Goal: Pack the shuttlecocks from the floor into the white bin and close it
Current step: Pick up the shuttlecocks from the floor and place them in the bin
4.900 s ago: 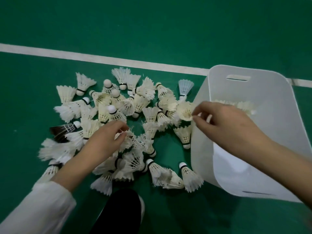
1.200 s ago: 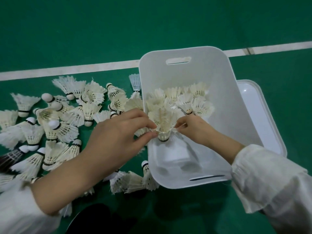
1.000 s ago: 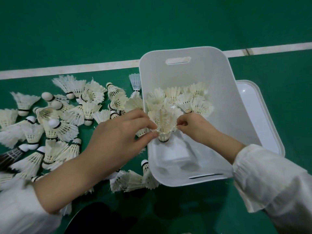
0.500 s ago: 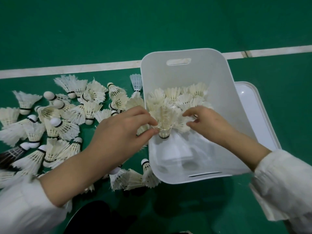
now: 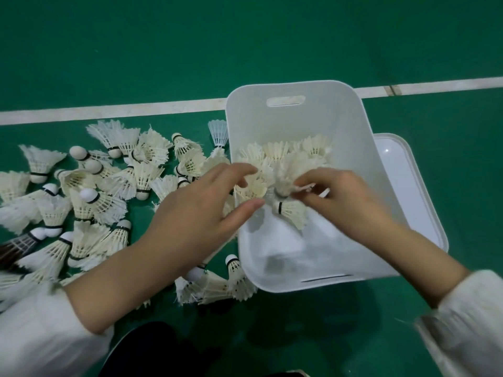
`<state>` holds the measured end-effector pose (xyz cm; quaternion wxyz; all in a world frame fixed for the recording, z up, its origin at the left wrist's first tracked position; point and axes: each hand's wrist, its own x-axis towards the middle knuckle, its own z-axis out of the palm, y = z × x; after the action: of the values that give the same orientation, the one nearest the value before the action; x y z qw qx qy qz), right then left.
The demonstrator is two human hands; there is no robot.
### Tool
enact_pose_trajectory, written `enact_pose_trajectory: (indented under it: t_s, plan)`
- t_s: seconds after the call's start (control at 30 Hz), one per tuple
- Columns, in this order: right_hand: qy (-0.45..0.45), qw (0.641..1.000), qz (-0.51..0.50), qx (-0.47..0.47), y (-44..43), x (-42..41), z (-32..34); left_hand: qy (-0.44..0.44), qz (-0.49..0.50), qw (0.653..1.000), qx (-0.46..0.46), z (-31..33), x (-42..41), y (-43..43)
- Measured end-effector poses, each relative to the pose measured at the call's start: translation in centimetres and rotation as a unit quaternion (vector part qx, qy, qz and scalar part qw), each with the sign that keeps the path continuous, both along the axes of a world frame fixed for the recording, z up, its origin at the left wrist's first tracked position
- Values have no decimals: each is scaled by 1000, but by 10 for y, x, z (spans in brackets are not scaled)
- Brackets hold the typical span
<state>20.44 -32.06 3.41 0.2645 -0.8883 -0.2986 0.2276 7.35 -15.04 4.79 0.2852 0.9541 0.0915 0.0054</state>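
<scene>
The white bin (image 5: 353,148) stands open on the green floor, with several feather shuttlecocks (image 5: 299,151) packed at its far end. My left hand (image 5: 206,205) reaches over the bin's left rim, index finger and thumb curled round a shuttlecock (image 5: 250,190). My right hand (image 5: 343,200) is inside the bin and pinches the feathers of another shuttlecock (image 5: 291,170). A third shuttlecock (image 5: 292,213) lies tilted just below my fingers. Several more shuttlecocks (image 5: 109,186) are scattered on the floor left of the bin. The white lid (image 5: 408,186) lies beside the bin on the right.
A white court line (image 5: 109,110) crosses the floor behind the bin and the pile. One dark-feathered shuttlecock (image 5: 13,246) lies at the far left. A few shuttlecocks (image 5: 217,284) sit by the bin's near left corner. My dark knee (image 5: 152,349) is at the bottom edge.
Both hands have stayed over the bin's left side. The upright shuttlecock between them has tipped, and one now lies tilted in the bin. My left fingers have spread slightly.
</scene>
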Motion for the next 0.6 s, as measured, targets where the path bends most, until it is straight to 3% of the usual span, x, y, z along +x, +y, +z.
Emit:
enact_pose_trajectory:
  t_s: [0.07,0.17,0.3,0.6]
  plan:
    - [28,997,-57,-32,-6,16,-7,-8,18,999,-43,6,-3,5]
    - [61,991,-36,-112,-3,25,-26,-39,25,995,-86,11,-9,15]
    - [66,979,63,-180,23,21,-55,-66,-7,997,-46,12,-12,22]
    - [27,963,82,-255,30,31,-94,-65,-33,997,-25,0,-12,22]
